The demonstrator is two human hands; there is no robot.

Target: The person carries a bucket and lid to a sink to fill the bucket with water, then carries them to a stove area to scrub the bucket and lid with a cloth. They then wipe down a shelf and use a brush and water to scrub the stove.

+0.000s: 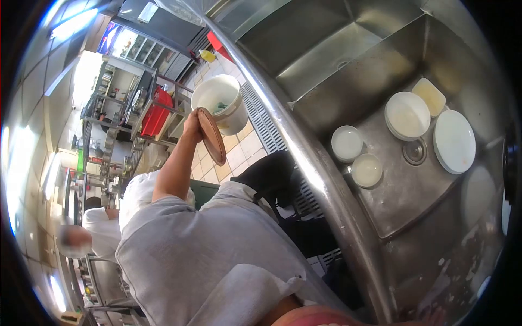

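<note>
The person's left hand [191, 126] is clamped on the edge of a brown round plate [212, 136], out at the end of a stretched arm. The plate stands tilted, seen nearly edge-on. I can't tell how the right hand is placed, nor whether it holds anything.

Just beyond the left hand is a white bucket [234, 117], with something greenish inside. It's by a floor grate [262, 120] and pale floor tiles [235, 156]; from here I can't tell whether the plate touches the bucket. Farther past the hand lie a yellow bottle [207, 56] and a red container [218, 45].

Well over to the right of that hand, past the thick metal rim, is a steel sink [391, 209] with two basins. In the nearer basin, two small white bowls [347, 143] sit on the side closest to the hand. Past them are a larger white bowl [407, 116], a pale yellowish dish [429, 98] just beside it, and a white oval plate [454, 142], all around the drain [414, 151].

On the other side of the hand are metal shelves [142, 65] and a red crate [158, 112]. Another person in white [102, 227] is behind the outstretched arm.
</note>
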